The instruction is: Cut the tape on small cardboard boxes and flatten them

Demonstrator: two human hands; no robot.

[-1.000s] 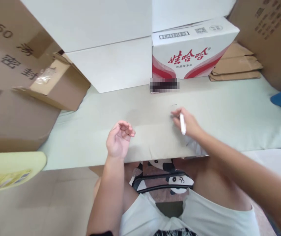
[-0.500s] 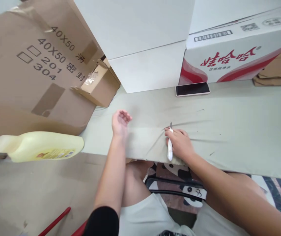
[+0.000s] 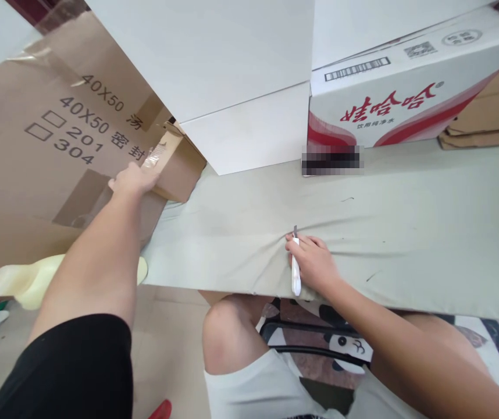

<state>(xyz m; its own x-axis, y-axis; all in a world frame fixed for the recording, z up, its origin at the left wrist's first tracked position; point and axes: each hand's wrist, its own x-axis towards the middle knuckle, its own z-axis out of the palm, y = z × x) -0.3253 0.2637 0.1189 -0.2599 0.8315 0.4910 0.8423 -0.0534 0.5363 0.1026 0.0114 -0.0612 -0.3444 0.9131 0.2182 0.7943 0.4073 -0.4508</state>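
Note:
My right hand (image 3: 314, 262) rests on the cloth-covered table (image 3: 241, 233), closed around a white utility knife (image 3: 295, 267). The knife's short metal blade sticks out past the fingers, pointing away from me. At the left, my outstretched left hand (image 3: 132, 177) is against the near left end of a small cardboard box (image 3: 180, 169). Most of its fingers are hidden, so whether it grips the box cannot be made out. Clear plastic (image 3: 156, 154) shows on the box's top, close to the left hand.
A large printed carton (image 3: 22, 174) stands at the left, with a pale yellow bottle (image 3: 35, 282) below it. White cartons (image 3: 249, 131) and a red-and-white carton (image 3: 375, 110) line the back. A phone (image 3: 332, 162) lies before them. Folded cardboard (image 3: 485, 116) sits at the right.
My left hand has gone from above the table out to the small cardboard box. The knife, held throughout, has been turned and lowered to the cloth. The view has swung left.

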